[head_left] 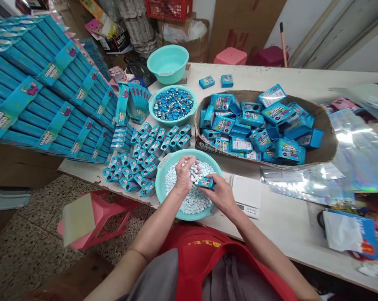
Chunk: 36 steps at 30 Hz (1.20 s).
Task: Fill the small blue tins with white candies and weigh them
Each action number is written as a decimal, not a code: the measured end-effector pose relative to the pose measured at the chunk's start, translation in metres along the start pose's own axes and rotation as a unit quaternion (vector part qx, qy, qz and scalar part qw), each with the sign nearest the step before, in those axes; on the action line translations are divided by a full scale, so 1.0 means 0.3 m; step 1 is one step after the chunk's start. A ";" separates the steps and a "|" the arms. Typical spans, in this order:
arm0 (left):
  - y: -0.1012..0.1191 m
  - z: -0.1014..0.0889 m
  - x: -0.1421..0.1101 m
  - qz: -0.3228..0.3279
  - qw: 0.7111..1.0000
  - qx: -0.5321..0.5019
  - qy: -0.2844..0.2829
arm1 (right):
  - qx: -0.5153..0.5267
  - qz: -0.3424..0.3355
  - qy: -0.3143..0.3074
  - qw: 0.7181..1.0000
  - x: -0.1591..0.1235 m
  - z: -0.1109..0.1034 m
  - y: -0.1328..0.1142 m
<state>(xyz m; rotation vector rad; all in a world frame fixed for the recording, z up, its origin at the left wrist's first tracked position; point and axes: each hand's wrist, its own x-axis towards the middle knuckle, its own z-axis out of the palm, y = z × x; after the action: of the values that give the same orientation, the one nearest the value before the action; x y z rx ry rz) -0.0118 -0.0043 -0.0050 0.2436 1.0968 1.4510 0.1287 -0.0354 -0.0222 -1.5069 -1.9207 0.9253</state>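
My left hand is curled around a handful of small white candies, some showing at its fingers. Close beside it, my right hand grips a small blue candy box lying tilted, one end toward the candies. Both hands are above a turquoise basin filled with more of these white pieces. A white digital scale lies just right of the basin. Left of it, several blue boxes stand upright in rows, their tops facing up.
Behind sit a turquoise bowl of blue and silver caps and another turquoise bowl. A large cardboard tray of blue boxes occupies the right. Stacked display cartons rise at left. A pink stool stands below the table edge.
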 end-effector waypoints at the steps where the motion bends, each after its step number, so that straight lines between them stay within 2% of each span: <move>1: -0.001 0.002 0.000 0.003 1.000 0.004 0.000 | 0.004 0.000 -0.001 1.000 0.002 -0.003 -0.002; 11: -0.003 0.001 0.003 0.007 0.999 0.031 -0.034 | 0.031 0.052 -0.018 0.998 0.016 -0.013 -0.014; 24: -0.008 0.001 0.003 0.068 0.995 0.052 -0.048 | 0.077 0.059 0.000 0.995 0.024 -0.004 -0.025; 36: -0.014 0.012 -0.005 0.086 0.991 0.076 -0.074 | 0.102 0.071 -0.005 0.992 0.030 0.013 -0.027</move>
<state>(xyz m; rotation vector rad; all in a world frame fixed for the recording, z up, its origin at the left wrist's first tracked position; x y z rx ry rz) -0.0063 -0.0048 -0.0055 0.5586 1.0861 1.4763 0.1187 -0.0287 -0.0185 -1.5344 -1.6844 1.1560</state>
